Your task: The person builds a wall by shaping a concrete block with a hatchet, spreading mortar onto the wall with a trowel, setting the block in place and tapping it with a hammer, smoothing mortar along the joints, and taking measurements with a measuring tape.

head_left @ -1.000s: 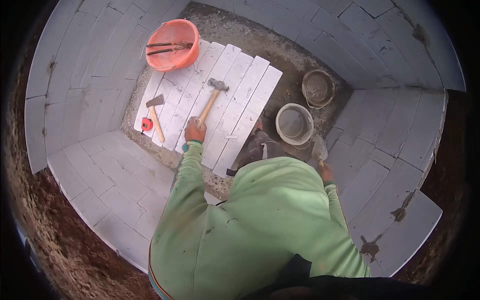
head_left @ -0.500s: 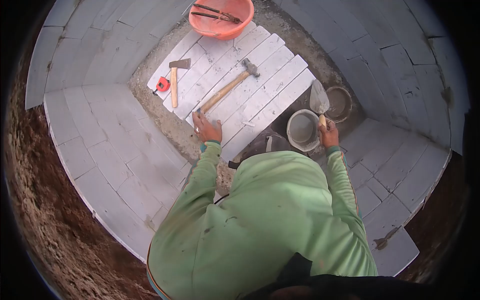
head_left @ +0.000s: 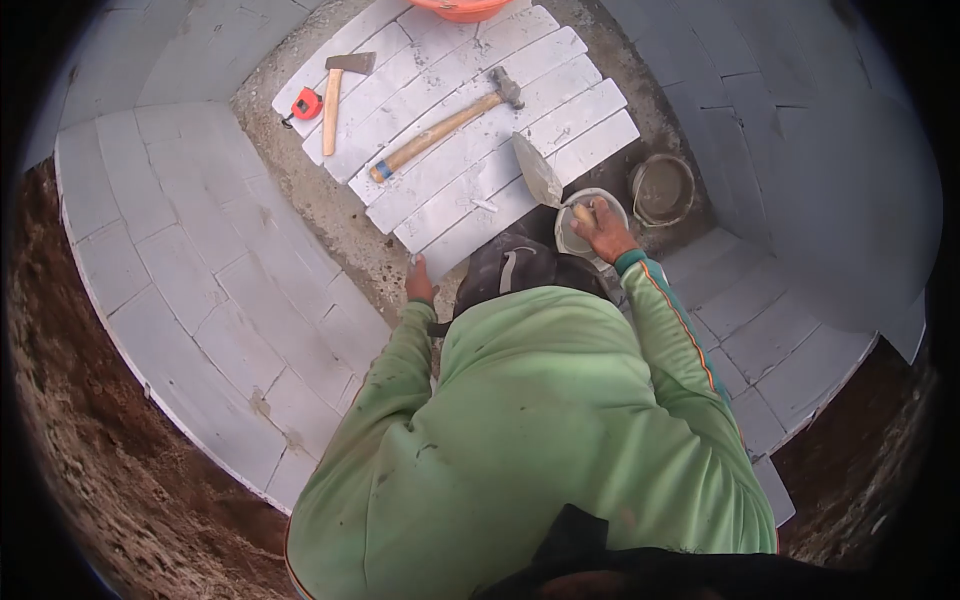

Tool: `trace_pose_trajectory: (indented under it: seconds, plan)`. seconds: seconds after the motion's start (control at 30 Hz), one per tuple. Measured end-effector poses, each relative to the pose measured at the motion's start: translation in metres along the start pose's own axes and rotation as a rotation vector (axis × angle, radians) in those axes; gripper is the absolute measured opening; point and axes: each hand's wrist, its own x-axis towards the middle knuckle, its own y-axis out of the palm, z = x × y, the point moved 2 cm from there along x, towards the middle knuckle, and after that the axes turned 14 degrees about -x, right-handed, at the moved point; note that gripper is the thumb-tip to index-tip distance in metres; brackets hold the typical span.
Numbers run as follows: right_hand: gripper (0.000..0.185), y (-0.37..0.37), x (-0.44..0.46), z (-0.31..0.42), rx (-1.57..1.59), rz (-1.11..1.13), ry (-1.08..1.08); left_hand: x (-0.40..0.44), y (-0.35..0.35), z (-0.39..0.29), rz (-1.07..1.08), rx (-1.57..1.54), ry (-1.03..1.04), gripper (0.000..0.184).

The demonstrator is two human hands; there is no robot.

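Observation:
My right hand (head_left: 607, 235) is closed round the wooden handle of a trowel (head_left: 538, 172), whose grey blade points up and left over the white blocks (head_left: 445, 215). Below that hand is a bucket (head_left: 570, 238) partly covered by it. My left hand (head_left: 419, 281) is beside the near edge of the blocks, with fingers partly seen and what it touches unclear. A hammer (head_left: 440, 132) with a wooden handle lies on the blocks, its head at the upper right. Left of it lie a hatchet (head_left: 332, 110) and a red tape measure (head_left: 307, 103).
A second bucket (head_left: 663, 190) stands to the right on the rough floor. An orange basin (head_left: 462, 10) is cut off at the top edge. Grey block walls (head_left: 200, 270) surround the space, with brown soil (head_left: 95, 370) outside.
My left hand has let go of the hammer, which now lies on the blocks, and moved down towards my body. My right hand has brought the trowel up and left over the blocks.

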Motion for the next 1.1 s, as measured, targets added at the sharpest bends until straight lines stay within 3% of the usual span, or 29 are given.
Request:
trace_pose_trajectory:
  seconds: [0.1, 0.13, 0.23, 0.33, 0.4, 0.47, 0.53, 0.57, 0.6, 0.63, 0.67, 0.77, 0.87, 0.93, 0.97, 1.03, 1.1]
  plan:
    - [0.049, -0.017, -0.020, 0.058, 0.244, 0.646, 0.129, 0.012, -0.018, 0.021, 0.070, -0.068, 0.049, 0.086]
    - [0.046, 0.005, -0.021, 0.060, 0.270, 0.729, 0.053, 0.011, -0.018, 0.022, 0.051, -0.138, 0.035, 0.088]
    - [0.041, 0.066, -0.017, 0.082, 0.109, 0.699, -0.302, 0.005, -0.022, 0.024, 0.046, -0.296, 0.013, 0.093]
    - [0.040, 0.124, -0.006, 0.077, 0.117, 0.616, -0.358, -0.009, -0.026, 0.026, 0.096, -0.330, 0.014, 0.097]
    - [0.039, 0.106, 0.013, 0.055, -0.010, 0.529, -0.316, -0.019, -0.016, 0.020, 0.054, -0.328, 0.030, 0.100]
    - [0.038, 0.085, 0.038, -0.010, 0.078, 0.367, -0.306, -0.034, -0.008, 0.021, 0.018, -0.293, 0.082, 0.101]
    - [0.041, 0.021, 0.067, -0.077, 0.256, 0.407, -0.038, -0.029, -0.002, 0.026, 0.008, -0.255, 0.171, 0.102]
    - [0.039, 0.003, 0.087, -0.127, 0.221, 0.243, -0.057, -0.021, -0.004, 0.034, 0.009, -0.233, 0.228, 0.103]
    - [0.039, -0.040, 0.089, -0.141, 0.382, 0.194, 0.070, -0.016, -0.007, 0.041, 0.010, -0.206, 0.283, 0.103]
    - [0.041, -0.058, 0.108, -0.188, 0.317, 0.073, 0.097, -0.018, -0.007, 0.041, 0.024, -0.157, 0.280, 0.105]
    - [0.044, -0.084, 0.120, -0.221, 0.211, 0.117, 0.215, -0.024, -0.005, 0.038, 0.039, -0.105, 0.274, 0.106]
    - [0.045, -0.108, 0.132, -0.229, -0.070, -0.115, 0.102, -0.048, 0.011, 0.020, 0.020, -0.101, 0.218, 0.109]
    - [0.042, -0.064, 0.079, -0.109, 0.198, 0.152, 0.001, -0.050, 0.015, 0.012, 0.021, -0.159, 0.151, 0.112]
    - [0.042, 0.011, 0.032, -0.029, 0.214, 0.361, -0.155, -0.051, 0.009, 0.008, 0.050, -0.188, 0.104, 0.112]
    - [0.043, 0.054, 0.008, 0.005, 0.177, 0.379, -0.253, -0.051, 0.003, 0.007, 0.073, -0.198, 0.077, 0.112]
    - [0.047, 0.132, -0.025, 0.046, -0.041, 0.018, -0.515, -0.051, 0.004, 0.002, 0.107, -0.232, 0.064, 0.113]
    - [0.056, 0.142, -0.028, 0.042, -0.040, 0.061, -0.462, -0.055, 0.004, 0.006, 0.117, -0.275, 0.071, 0.116]
